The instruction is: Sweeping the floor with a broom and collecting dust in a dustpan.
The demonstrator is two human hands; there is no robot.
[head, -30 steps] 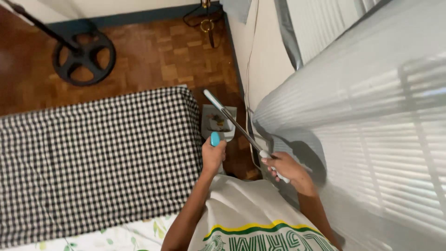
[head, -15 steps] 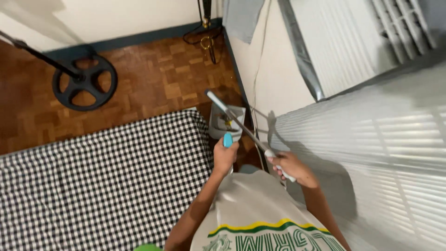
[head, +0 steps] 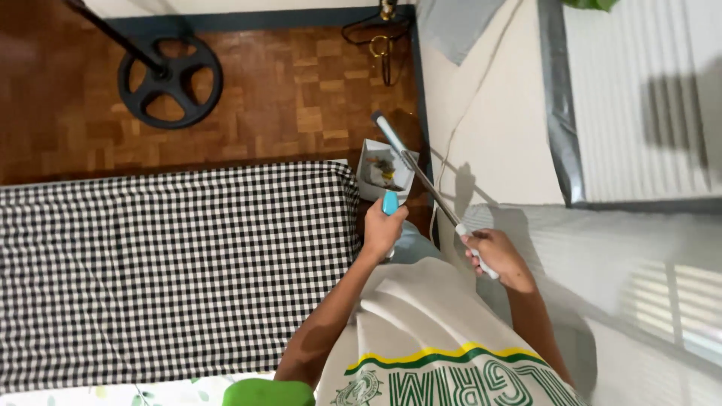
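Observation:
My right hand (head: 496,257) grips the white handle of a long thin metal rod (head: 417,173), which slants up and left and ends in a pale grey-blue tip over the wooden floor. My left hand (head: 382,229) is closed around a small turquoise object (head: 389,201) that sticks up from the fist, just beside the rod. Both hands are held in front of my white shirt, between the bed and the wall.
A black-and-white checked bed (head: 173,271) fills the left. A small white bin (head: 385,171) with scraps stands on the parquet floor by the bed corner. A black round stand base (head: 171,81) sits far left. White wall, window blinds (head: 639,98) and curtain on the right.
The view has swung so the bed, bin and floor sit lower and larger. Both hands keep their grip; the rod still slants up and left.

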